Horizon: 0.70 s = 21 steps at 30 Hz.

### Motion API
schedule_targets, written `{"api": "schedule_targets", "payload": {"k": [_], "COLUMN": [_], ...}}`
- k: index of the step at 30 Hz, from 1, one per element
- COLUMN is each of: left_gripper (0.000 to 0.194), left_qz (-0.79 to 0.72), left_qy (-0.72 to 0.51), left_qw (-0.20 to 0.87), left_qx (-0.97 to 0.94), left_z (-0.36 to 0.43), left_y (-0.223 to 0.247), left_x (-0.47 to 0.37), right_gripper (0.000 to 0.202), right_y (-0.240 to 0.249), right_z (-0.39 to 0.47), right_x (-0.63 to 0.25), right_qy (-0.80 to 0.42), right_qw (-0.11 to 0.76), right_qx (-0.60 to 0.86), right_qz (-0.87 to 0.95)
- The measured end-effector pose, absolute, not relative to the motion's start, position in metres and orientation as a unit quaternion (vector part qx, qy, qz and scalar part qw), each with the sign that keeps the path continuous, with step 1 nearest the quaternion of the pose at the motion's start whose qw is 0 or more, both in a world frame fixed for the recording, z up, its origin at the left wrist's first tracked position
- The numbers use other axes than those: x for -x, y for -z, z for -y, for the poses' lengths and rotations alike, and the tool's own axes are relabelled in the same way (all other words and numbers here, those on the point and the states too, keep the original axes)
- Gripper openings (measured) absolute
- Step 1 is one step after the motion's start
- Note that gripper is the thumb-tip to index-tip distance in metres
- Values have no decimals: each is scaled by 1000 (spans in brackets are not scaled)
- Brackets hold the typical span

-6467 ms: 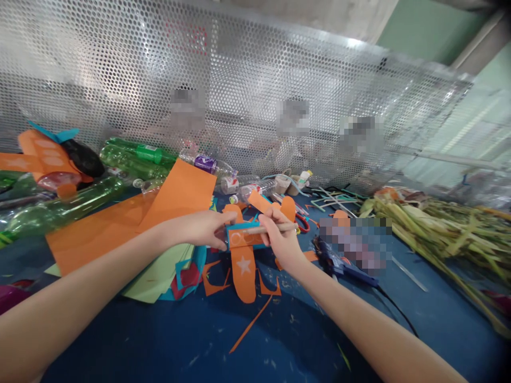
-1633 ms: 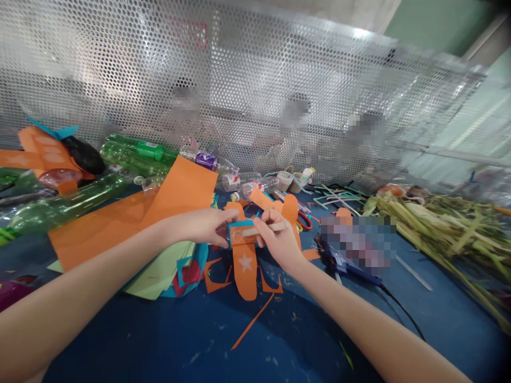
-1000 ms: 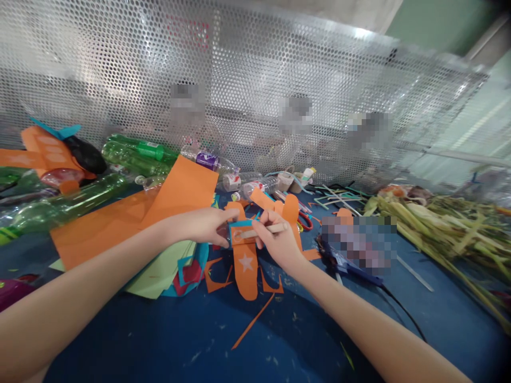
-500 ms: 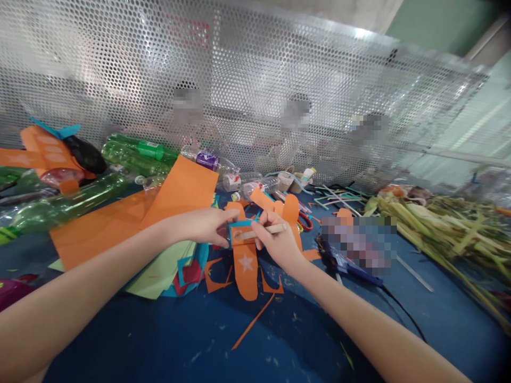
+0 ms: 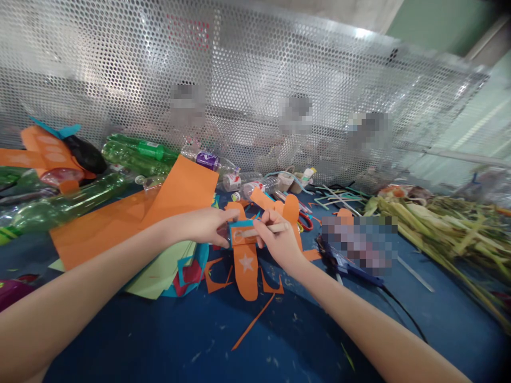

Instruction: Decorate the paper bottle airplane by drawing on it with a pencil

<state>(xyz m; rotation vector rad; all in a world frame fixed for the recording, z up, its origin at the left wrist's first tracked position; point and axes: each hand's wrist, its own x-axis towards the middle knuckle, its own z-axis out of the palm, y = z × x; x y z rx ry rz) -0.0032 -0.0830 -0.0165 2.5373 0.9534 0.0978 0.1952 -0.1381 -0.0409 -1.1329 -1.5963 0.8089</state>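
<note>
Here, left hand (image 5: 213, 226) half-curled around a model plane (image 5: 246, 268), right hand (image 5: 277, 239) pinched on a marker (image 5: 278, 227).

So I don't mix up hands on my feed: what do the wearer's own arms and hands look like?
The left hand and right hand are ungloved, and the forearms are bare to the picture's edges; no sleeve, watch or bracelet shows.

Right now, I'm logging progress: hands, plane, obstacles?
Left hand holds model plane by one end. Right hand holds pen, tip at plane's body. Orange scraps beside wing.
</note>
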Motion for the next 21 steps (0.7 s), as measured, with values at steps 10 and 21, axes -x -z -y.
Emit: {"api": "schedule_targets", "payload": {"k": [10,21], "left_gripper": [59,60], "left_qz": [-345,-344], "left_qy": [-33,-30], "left_qw": [213,202], "left_qx": [-914,-916], "left_z": [83,83], "left_y": [17,16], "left_x": [3,3], "right_gripper": [25,24], "right_y": [43,41], "right_z": [138,139], "right_x": [-196,-196], "right_qy": [-331,-335], "right_qw": [490,478], "right_qx": [465,478], "right_qz": [658,657]}}
